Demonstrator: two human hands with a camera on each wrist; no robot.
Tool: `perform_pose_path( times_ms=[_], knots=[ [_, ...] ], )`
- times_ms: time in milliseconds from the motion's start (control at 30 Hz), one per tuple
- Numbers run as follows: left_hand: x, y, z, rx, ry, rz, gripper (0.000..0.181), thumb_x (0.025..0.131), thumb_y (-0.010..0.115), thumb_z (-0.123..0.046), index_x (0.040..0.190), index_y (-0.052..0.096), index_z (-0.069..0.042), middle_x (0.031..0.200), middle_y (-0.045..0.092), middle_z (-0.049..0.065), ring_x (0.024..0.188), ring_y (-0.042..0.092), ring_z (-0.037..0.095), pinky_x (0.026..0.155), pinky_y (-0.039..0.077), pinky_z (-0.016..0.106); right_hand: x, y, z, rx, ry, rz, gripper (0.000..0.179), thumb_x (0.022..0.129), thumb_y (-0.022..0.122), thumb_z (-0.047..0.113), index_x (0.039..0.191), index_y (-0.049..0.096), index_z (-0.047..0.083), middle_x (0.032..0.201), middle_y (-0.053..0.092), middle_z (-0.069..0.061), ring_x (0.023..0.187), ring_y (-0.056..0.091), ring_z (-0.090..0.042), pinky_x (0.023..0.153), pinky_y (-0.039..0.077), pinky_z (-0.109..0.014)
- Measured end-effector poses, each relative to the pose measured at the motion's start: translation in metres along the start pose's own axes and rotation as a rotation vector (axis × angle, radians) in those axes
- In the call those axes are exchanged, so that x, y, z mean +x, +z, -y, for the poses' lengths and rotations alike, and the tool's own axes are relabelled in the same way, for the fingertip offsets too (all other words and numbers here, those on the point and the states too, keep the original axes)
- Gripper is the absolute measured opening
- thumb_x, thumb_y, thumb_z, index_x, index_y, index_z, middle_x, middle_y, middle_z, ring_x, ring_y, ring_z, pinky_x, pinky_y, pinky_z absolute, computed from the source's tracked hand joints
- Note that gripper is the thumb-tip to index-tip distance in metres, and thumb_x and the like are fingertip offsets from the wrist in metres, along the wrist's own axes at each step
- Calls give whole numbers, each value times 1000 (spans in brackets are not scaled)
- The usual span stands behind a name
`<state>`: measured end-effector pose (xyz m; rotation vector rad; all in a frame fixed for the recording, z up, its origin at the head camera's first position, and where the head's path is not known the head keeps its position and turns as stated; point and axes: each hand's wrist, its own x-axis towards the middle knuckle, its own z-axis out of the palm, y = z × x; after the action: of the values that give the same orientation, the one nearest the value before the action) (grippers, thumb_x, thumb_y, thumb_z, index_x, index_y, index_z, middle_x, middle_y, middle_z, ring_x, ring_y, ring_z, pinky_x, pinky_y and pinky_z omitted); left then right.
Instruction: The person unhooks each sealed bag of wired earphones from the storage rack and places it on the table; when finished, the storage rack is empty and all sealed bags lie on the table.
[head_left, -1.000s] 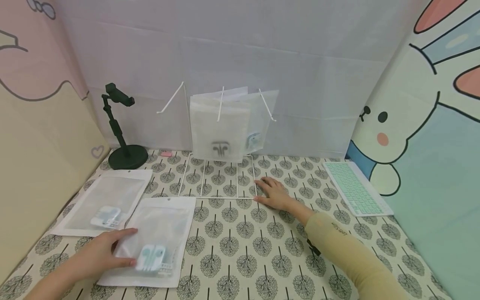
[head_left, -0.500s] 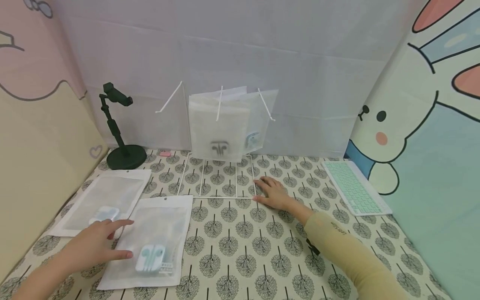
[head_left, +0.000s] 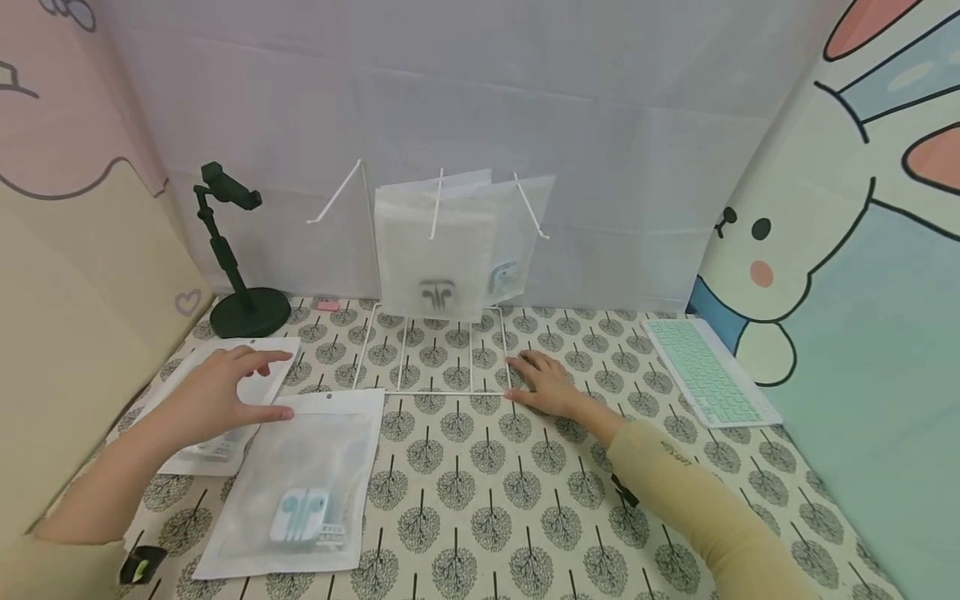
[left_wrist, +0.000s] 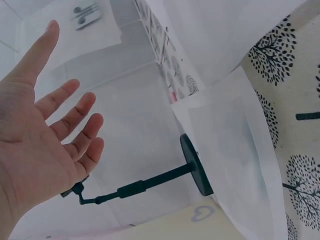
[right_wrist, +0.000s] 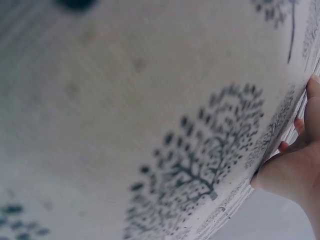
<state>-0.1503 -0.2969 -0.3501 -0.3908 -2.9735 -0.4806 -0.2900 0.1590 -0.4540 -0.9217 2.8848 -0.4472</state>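
In the head view my left hand hovers over a white zip pouch lying at the left, its thumb and fingers apart around nothing. The left wrist view shows that palm with loosely bent fingers. A second zip pouch lies nearer, with white wired earphones showing through its clear front. My right hand rests on the table, fingertips at the right edge of a white wire rack. From the rack's hooks hang a front pouch and another pouch behind, both with earphones inside.
A dark green phone stand is at the back left, beside a small pink item. A white keyboard with mint keys lies at the right. The rack's left hook juts forward. Cloth walls surround the tree-patterned table.
My left hand has lifted off the nearer pouch and moved away from me, over the farther pouch on the left. The right hand has stayed at the rack's edge.
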Motion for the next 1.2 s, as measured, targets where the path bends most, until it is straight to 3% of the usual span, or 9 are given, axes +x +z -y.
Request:
perform_pose_path(
  times_ms=[200, 400, 633, 800, 967, 1100, 1200],
  knots=[
    [37, 15, 13, -88, 8, 2, 81, 70, 77, -53, 133, 51, -8, 132, 46, 25, 120, 36, 47, 91, 32, 68, 1, 3, -3, 13, -23, -16, 69, 91, 58, 42, 147, 34, 11, 148, 28, -23, 137, 23, -44, 109, 17, -63],
    [74, 35, 27, -198, -4, 21, 78, 77, 77, -41, 139, 45, -7, 144, 34, 26, 132, 24, 50, 100, 22, 72, 1, 2, -5, 2, -29, -23, 68, 92, 58, 41, 147, 34, 10, 148, 28, -23, 137, 23, -44, 109, 18, -63],
    [109, 63, 36, -231, 0, 63, 83, 78, 78, -31, 145, 35, -5, 150, 25, 26, 137, 16, 49, 106, 14, 69, 0, -1, -2, 14, -24, -5, 67, 92, 58, 40, 147, 34, 10, 148, 28, -23, 137, 22, -44, 109, 18, -63],
    [120, 79, 41, -245, 35, 132, 82, 79, 77, -28, 145, 34, -3, 150, 26, 26, 137, 19, 48, 107, 17, 66, 2, 2, -5, 9, -26, -3, 68, 92, 57, 43, 148, 32, 12, 149, 27, -22, 138, 21, -43, 109, 18, -63],
    [123, 90, 43, -269, 20, 213, 83, 81, 75, -32, 146, 33, -4, 150, 26, 24, 137, 21, 46, 108, 21, 63, 3, 4, -7, -15, -15, -3, 69, 92, 55, 46, 148, 32, 14, 150, 27, -20, 138, 22, -41, 110, 18, -62],
    [125, 97, 46, -299, 19, 278, 83, 82, 74, -34, 147, 32, -4, 151, 25, 24, 138, 19, 46, 108, 21, 63, 1, 0, -4, -1, -22, -4, 67, 92, 58, 42, 147, 34, 11, 149, 29, -22, 137, 23, -43, 109, 19, -62],
    [126, 98, 47, -267, 49, 306, 82, 82, 73, -36, 147, 33, -5, 151, 22, 26, 137, 16, 49, 106, 18, 67, 0, -2, -1, -3, -16, 7, 66, 93, 57, 42, 147, 34, 11, 149, 28, -22, 138, 23, -42, 110, 19, -62]
  ],
)
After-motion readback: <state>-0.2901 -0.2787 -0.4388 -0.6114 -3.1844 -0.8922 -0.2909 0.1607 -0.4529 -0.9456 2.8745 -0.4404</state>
